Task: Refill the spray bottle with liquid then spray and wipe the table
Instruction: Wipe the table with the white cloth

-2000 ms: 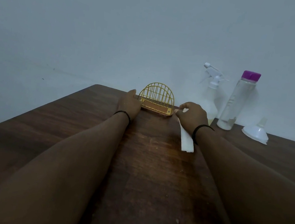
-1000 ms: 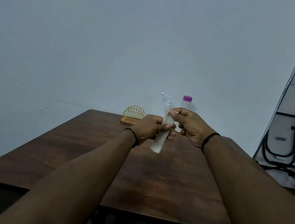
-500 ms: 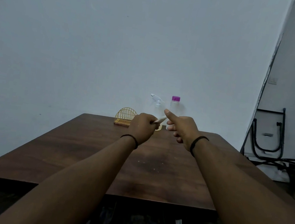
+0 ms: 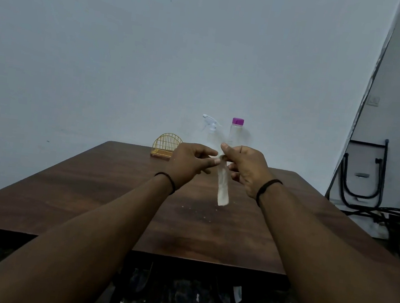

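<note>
**Folded tissue held up over a wooden table**

Dark brown wood with a visible grain makes up the table (image 4: 92, 196), its near edge running across the lower part of the view, with a few pale specks scattered on the top. Above it, both forearms reach forward, each wrist wearing a thin dark band. The left hand (image 4: 190, 161) and the right hand (image 4: 243, 168) meet in the air over the middle of the table, fingers curled, pinching the upper end of a narrow, folded strip of white tissue (image 4: 223, 187) that hangs down between them, clear of the wood.

Farther back, near the table's far edge, stands a yellow wire holder (image 4: 166, 144) with an arched back; nothing shows inside it. Right of it, partly behind the hands, stands a clear spray bottle (image 4: 210, 128) with a white trigger head, and just beside it a tall clear bottle (image 4: 235, 130) with a purple cap. Their fill levels cannot be told, and no label is readable. Behind is a plain pale wall; black metal frames (image 4: 364, 171) lean at the far right.
</note>
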